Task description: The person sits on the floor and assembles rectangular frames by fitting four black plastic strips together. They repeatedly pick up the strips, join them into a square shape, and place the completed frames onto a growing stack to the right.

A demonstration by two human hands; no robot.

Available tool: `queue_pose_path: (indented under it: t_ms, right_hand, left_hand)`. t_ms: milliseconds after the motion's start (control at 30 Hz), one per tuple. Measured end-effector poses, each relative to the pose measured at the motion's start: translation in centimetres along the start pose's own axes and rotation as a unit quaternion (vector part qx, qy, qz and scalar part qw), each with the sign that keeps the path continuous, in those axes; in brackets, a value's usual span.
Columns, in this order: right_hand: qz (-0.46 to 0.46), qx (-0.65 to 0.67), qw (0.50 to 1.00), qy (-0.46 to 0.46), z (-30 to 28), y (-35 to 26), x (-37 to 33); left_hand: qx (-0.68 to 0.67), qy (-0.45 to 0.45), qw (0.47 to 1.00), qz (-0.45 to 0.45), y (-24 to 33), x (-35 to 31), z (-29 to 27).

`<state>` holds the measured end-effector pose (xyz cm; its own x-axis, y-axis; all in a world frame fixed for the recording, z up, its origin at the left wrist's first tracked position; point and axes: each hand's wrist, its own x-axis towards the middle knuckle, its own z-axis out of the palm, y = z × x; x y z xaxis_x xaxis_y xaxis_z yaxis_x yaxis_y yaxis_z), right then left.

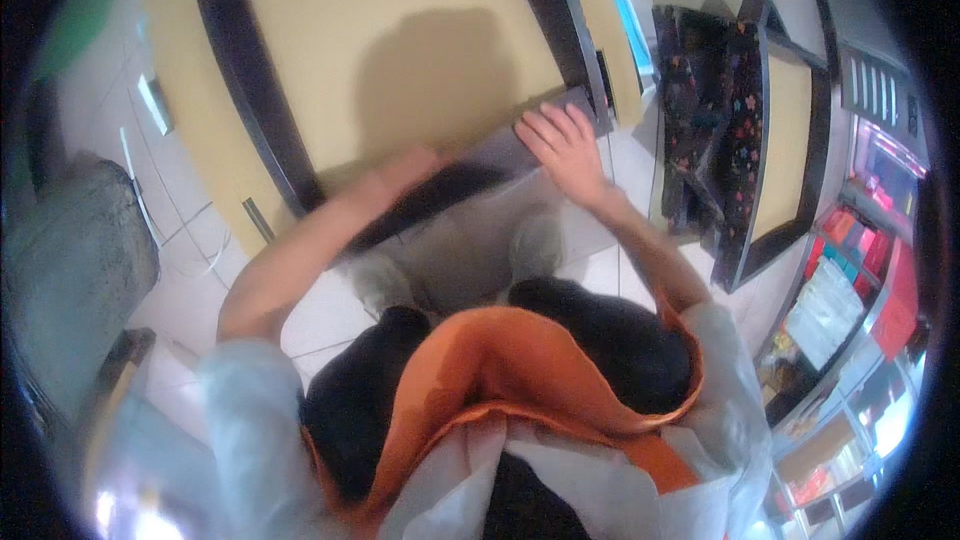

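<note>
A wide tan board (pixel 330 50) lies before me, with dark strips along its sides and a dark strip (pixel 480 162) along its near edge. My right hand (pixel 565 145) rests on the right end of that near strip, fingers stretched out over its top. My left hand (pixel 405 172) is over the strip's middle, blurred by motion, so its fingers do not show clearly. Whether it touches the strip I cannot tell. The shadow (pixel 435 80) of a head falls on the board.
To the right stand dark frame pieces with a flowered pattern (pixel 745 105) and a tan panel (pixel 785 140). Shelves with red and white items (pixel 825 310) line the far right. A worn grey seat (pixel 85 270) is at the left, on a tiled floor (pixel 165 190).
</note>
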<state>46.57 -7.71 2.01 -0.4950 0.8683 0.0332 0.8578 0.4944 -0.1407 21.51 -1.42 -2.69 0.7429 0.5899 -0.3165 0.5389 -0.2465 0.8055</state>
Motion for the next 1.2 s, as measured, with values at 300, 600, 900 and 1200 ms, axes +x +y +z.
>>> queue_pose_path:
  t_ms: [300,600,900,1200]
  right_hand:
    - [0.002,-0.022,1.000,-0.021,0.6,0.1,1.2]
    - [-0.005,-0.047,0.993,-0.107,-0.3,0.3,1.1]
    - [0.010,-0.128,0.991,-0.047,-1.2,3.5,0.1]
    - [-0.019,-0.059,0.985,-0.158,-2.1,2.4,-1.5]
  left_hand:
    - [-0.163,-0.039,0.975,-0.146,-1.4,-5.2,-4.9]
    - [0.406,0.203,0.887,-0.088,1.9,-11.3,3.2]
    - [0.321,0.132,0.930,-0.119,1.7,-11.2,-0.3]
    - [0.443,0.091,0.881,-0.137,0.9,-17.0,-2.6]
